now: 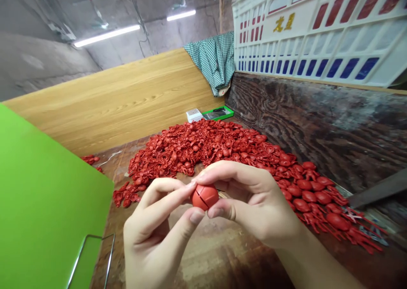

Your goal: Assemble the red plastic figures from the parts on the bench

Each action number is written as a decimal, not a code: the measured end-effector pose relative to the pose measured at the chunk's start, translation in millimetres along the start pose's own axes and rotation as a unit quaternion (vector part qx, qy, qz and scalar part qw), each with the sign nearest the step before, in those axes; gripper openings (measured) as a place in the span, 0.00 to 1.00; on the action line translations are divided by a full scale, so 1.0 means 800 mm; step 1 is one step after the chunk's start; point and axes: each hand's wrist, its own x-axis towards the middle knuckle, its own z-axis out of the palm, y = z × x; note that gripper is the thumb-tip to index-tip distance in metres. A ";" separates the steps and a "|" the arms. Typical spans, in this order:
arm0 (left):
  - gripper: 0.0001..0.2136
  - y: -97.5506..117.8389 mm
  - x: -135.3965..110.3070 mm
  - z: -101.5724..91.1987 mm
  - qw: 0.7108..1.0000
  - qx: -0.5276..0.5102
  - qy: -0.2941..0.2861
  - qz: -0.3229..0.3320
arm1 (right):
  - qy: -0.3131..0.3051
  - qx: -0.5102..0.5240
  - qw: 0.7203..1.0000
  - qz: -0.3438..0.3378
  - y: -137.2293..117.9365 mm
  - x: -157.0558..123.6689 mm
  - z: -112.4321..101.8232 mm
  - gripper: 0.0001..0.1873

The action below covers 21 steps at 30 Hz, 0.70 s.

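Observation:
Between my two hands sits a round red plastic piece (205, 197), with a dark slanting seam or gap across it. My left hand (159, 225) pinches its left side with thumb and fingertips. From the right, my right hand (251, 200) grips the same piece, its index finger on top and its thumb below. Behind the hands spreads a large heap of red plastic parts (190, 144), many cup-shaped or with thin limbs. Larger rounded red parts (307, 185) lie to the right of the hands.
A bright green panel (47, 187) stands at the left, with a bent metal wire (92, 238) by it. A wooden board (127, 98) closes the back. On the right, a white plastic basket (305, 38) rests above a dark wooden side (286, 110). A green tray (227, 112) lies behind the heap.

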 end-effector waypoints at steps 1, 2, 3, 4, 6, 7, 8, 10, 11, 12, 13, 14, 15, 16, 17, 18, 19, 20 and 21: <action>0.17 0.001 0.000 0.001 1.000 0.001 0.003 0.001 | 0.007 0.009 1.000 0.011 0.001 0.000 0.001 0.12; 0.16 0.001 0.001 0.002 1.000 0.002 0.007 -0.001 | 0.013 0.017 0.999 0.024 0.003 0.000 0.001 0.13; 0.16 0.001 0.002 0.003 1.000 0.001 0.010 -0.004 | 0.018 0.023 0.999 0.036 0.005 0.001 0.001 0.14; 0.15 0.001 0.003 0.003 1.000 -0.005 0.012 -0.013 | 0.023 0.027 0.998 0.045 0.006 0.001 0.001 0.15; 0.15 0.000 0.005 0.005 0.998 -0.031 0.013 -0.047 | 0.032 0.025 0.998 0.055 0.008 0.001 -0.001 0.18; 0.15 0.000 0.005 0.006 0.996 -0.051 0.015 -0.069 | 0.033 0.020 0.998 0.054 0.009 0.002 -0.002 0.19; 0.15 -0.001 0.006 0.006 0.993 -0.070 0.019 -0.089 | 0.035 0.012 0.998 0.053 0.008 0.002 -0.003 0.20; 0.14 -0.002 0.007 0.007 0.988 -0.095 0.033 -0.113 | 0.041 -0.010 0.998 0.056 0.006 0.003 -0.005 0.17; 0.13 -0.002 0.008 0.007 0.988 -0.100 0.038 -0.115 | 0.042 -0.021 0.997 0.060 0.005 0.003 -0.005 0.15; 0.14 -0.003 0.008 0.007 0.987 -0.101 0.041 -0.115 | 0.043 -0.032 0.996 0.064 0.003 0.003 -0.004 0.14; 0.15 -0.003 0.009 0.008 0.987 -0.102 0.041 -0.115 | 0.044 -0.042 0.996 0.066 0.002 0.002 -0.003 0.13; 0.16 -0.004 0.009 0.008 0.987 -0.102 0.039 -0.117 | 0.045 -0.051 0.996 0.062 0.001 0.001 -0.002 0.12; 0.18 -0.004 0.010 0.008 0.987 -0.102 0.036 -0.121 | 0.043 -0.061 0.996 0.055 0.000 0.000 -0.001 0.12; 0.19 -0.004 0.010 0.009 0.986 -0.100 0.033 -0.127 | 0.042 -0.072 0.995 0.048 0.000 -0.001 0.001 0.11; 0.18 -0.004 0.010 0.009 0.986 -0.096 0.031 -0.132 | 0.042 -0.083 0.995 0.043 0.001 -0.002 0.002 0.10; 0.17 -0.004 0.009 0.010 0.986 -0.090 0.032 -0.133 | 0.043 -0.092 0.994 0.041 0.001 -0.003 0.004 0.10; 0.16 -0.004 0.009 0.011 0.987 -0.084 0.034 -0.130 | 0.044 -0.097 0.993 0.044 0.002 -0.004 0.005 0.10; 0.15 -0.005 0.008 0.011 0.989 -0.074 0.037 -0.124 | 0.043 -0.096 0.993 0.050 0.003 -0.004 0.006 0.09; 0.15 -0.005 0.007 0.011 0.991 -0.061 0.041 -0.115 | 0.041 -0.091 0.993 0.057 0.004 -0.004 0.007 0.09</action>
